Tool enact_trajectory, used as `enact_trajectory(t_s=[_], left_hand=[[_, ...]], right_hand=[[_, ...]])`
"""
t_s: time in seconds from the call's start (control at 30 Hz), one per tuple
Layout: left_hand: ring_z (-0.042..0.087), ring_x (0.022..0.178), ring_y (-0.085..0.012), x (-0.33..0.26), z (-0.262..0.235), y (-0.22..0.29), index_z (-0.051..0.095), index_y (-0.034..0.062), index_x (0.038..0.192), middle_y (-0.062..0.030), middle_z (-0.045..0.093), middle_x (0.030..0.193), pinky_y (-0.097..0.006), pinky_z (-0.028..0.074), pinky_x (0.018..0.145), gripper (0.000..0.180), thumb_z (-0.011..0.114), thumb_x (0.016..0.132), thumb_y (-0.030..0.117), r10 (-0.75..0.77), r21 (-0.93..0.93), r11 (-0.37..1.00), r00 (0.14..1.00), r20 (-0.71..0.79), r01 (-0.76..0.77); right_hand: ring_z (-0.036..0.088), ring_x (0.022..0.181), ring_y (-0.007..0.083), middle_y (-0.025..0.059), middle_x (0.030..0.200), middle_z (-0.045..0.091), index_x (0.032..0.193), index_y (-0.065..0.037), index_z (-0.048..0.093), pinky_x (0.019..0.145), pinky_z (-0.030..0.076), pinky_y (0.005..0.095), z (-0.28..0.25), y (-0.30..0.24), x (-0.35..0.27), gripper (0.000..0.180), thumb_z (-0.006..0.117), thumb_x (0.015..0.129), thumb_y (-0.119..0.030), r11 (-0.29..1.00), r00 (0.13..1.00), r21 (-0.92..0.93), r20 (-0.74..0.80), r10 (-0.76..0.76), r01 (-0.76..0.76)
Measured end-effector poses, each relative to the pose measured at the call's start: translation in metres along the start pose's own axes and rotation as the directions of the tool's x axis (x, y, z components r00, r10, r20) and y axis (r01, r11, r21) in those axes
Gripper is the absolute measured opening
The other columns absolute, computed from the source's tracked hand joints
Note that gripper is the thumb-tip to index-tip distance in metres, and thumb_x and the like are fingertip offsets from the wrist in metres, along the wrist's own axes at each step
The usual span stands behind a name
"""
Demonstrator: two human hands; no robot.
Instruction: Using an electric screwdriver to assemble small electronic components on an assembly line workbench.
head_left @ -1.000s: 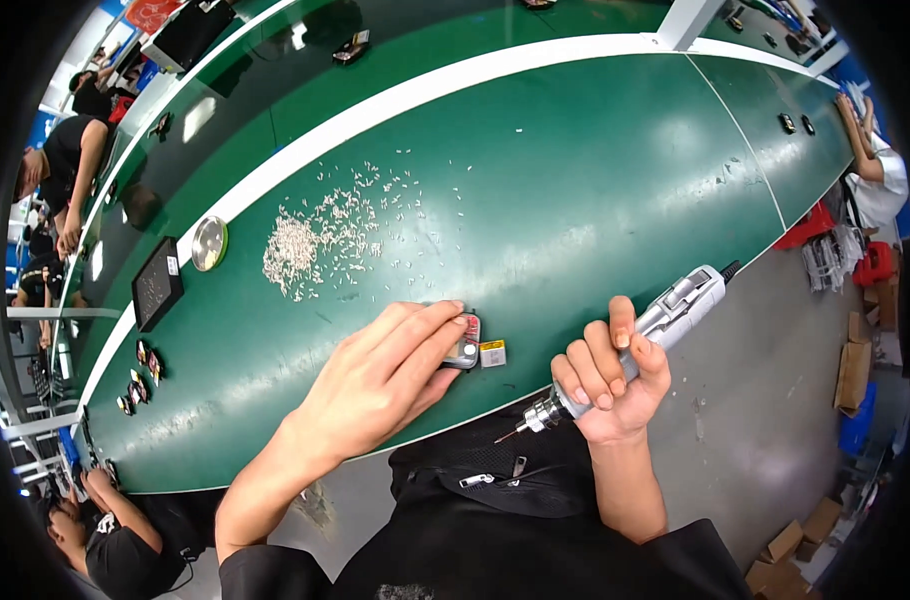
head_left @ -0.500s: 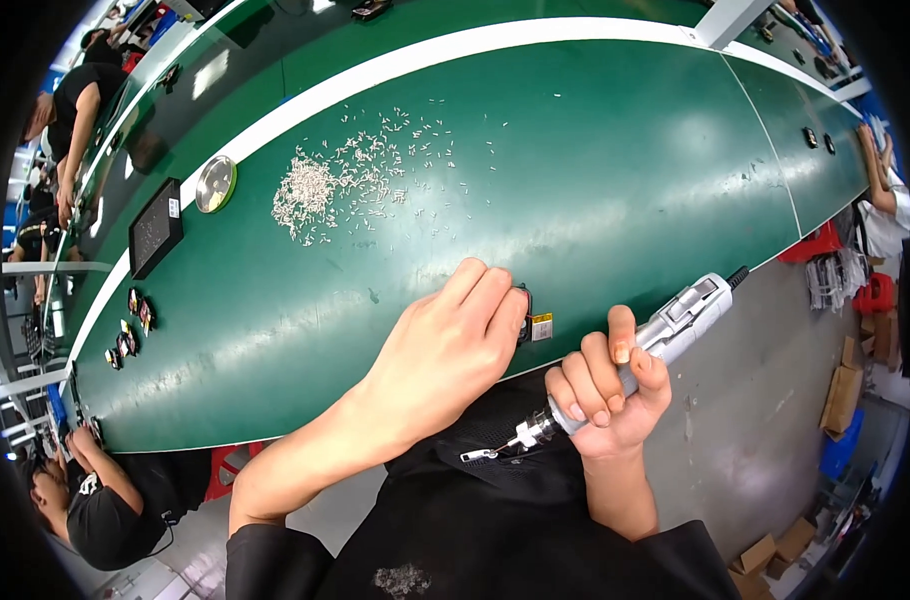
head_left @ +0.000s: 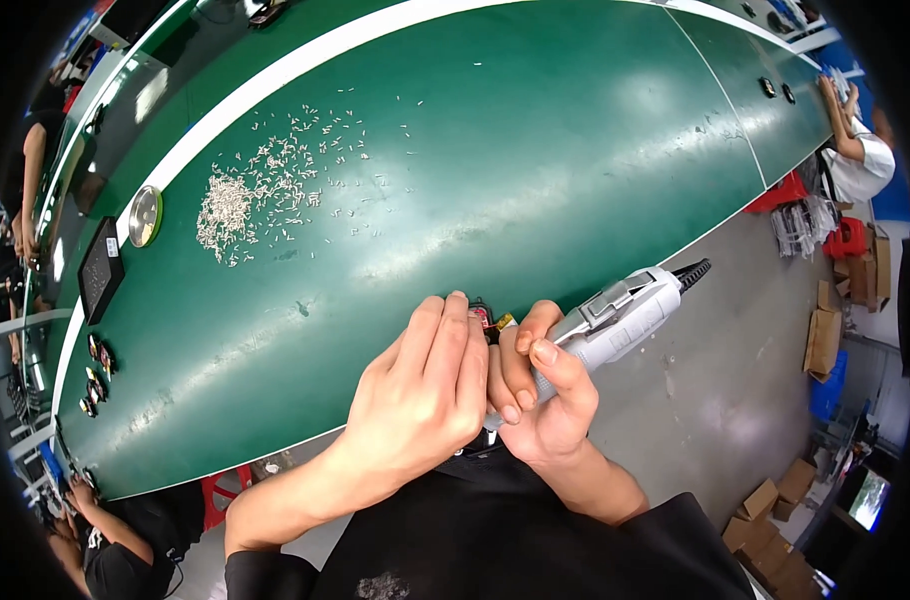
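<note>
- head view, looking down on a long green tabletop (head_left: 535, 170) with a white stripe along its far edge.
- left hand (head_left: 420, 395) lies palm down at the near tabletop edge, fingers curled over a small part (head_left: 482, 314); only a red and dark bit of the part shows past the fingertips, so its kind is unclear.
- left grip: closed down on the small part, pressing it to the tabletop.
- right hand (head_left: 540, 400) is wrapped around a grey-white electric screwdriver (head_left: 615, 322), fingers closed on its body, thumb along the side.
- screwdriver is tilted, cable end pointing up and right out past the tabletop edge, tip end pointing down-left and hidden behind the left hand.
- both hands touch each other, just beside the small part at the tabletop's near edge.
- scattered pile of small pale screws (head_left: 265, 195) lies well apart, up and left on the tabletop.
- round metal dish (head_left: 144, 215) and a dark flat tray (head_left: 101, 270) sit near the left end.
- another person in a white shirt (head_left: 860, 160) is at the far right end.
- cardboard boxes (head_left: 825, 335) on the floor at right.
</note>
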State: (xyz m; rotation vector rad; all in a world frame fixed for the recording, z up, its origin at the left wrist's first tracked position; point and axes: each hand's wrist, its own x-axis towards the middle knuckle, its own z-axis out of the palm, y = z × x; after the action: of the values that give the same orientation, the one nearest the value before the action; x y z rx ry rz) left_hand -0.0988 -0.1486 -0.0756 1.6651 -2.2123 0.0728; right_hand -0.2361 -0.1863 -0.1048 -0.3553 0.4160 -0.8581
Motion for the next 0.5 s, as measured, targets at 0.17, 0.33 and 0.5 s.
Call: enact_trajectory(t_s=[0.17,0.33,0.5], left_hand=[[0.058,0.102,-0.0330,-0.010,0.000,0.004,0.061,-0.0143,0.102,-0.0271,0.060,0.109,-0.033,0.054,0.081,0.041,0.061,0.066,0.005,-0.010,0.018,1.000,0.997,0.082,0.009],[0.058,0.104,-0.0342,-0.014,0.002,0.009,0.061,-0.0146,0.104,-0.0290,0.057,0.115,-0.033,0.053,0.083,0.042,0.060,0.066,0.005,-0.026,0.037,0.999,0.996,0.087,0.023],[0.059,0.105,-0.0337,-0.016,0.006,0.004,0.062,-0.0136,0.103,-0.0288,0.057,0.117,-0.033,0.053,0.085,0.041,0.059,0.066,0.002,0.037,0.124,0.991,0.995,0.093,-0.048]], right_hand=[[0.040,0.042,0.0118,0.0003,0.053,0.040,0.086,-0.008,0.044,0.048,0.040,0.0294,0.008,-0.038,0.004,0.009,0.048,0.089,-0.016,0.993,0.978,-0.106,0.197,0.072,-0.052],[0.040,0.040,0.0119,0.0013,0.052,0.041,0.093,-0.005,0.046,0.048,0.041,0.0293,0.023,-0.083,0.028,0.013,0.045,0.093,-0.018,0.938,0.889,-0.191,0.416,-0.190,0.290],[0.040,0.042,0.0117,0.0003,0.051,0.039,0.096,-0.006,0.046,0.048,0.039,0.0286,0.018,-0.078,0.056,0.017,0.039,0.095,-0.021,0.864,0.860,-0.313,0.456,-0.228,0.395]])
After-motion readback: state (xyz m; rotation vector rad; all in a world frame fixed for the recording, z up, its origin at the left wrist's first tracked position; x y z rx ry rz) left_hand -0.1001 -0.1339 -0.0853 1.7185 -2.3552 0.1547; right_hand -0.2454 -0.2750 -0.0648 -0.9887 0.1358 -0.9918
